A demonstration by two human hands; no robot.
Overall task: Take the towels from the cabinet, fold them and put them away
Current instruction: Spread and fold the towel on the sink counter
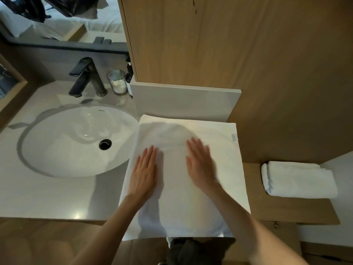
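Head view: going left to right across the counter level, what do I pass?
Sink → left hand → right hand → towel label → folded towel. Both hands lie flat on the spread towel, which overlaps the sink's right rim.

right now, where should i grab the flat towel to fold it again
Probably pinch the two far corners of the flat towel, near the backsplash, reaching over from the near side. It lies spread flat with that far edge free, so it folds toward you.
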